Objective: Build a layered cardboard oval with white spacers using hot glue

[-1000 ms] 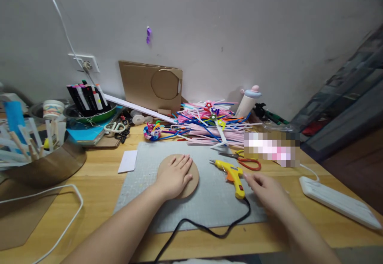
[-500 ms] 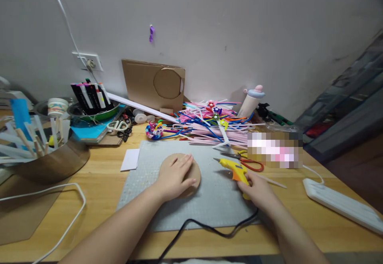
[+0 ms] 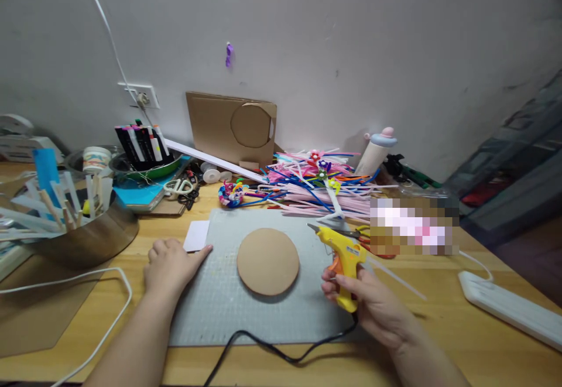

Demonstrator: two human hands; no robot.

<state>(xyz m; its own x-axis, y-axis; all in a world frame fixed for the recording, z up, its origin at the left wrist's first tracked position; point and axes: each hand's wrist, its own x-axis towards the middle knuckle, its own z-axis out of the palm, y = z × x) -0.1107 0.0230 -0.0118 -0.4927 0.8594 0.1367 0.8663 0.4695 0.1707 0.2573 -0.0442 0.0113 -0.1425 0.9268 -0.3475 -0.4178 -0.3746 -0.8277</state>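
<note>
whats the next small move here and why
Probably bring the glue gun left over the cardboard disc: the right hand holds it by its grip, yet its nozzle sits off the disc's right edge, and nothing covers the disc's top.

No text is legible. Small print on the yellow glue gun (image 3: 350,254) and faint markings on the grey mat (image 3: 219,311) beneath it cannot be read.

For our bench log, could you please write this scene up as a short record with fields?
Left hand: empty, beside the white card
Right hand: holding the yellow glue gun
Cardboard disc: flat on the grey mat, untouched
Black cord: runs from the gun's handle
Behind the mat: pipe cleaners, tilted bottle
</note>
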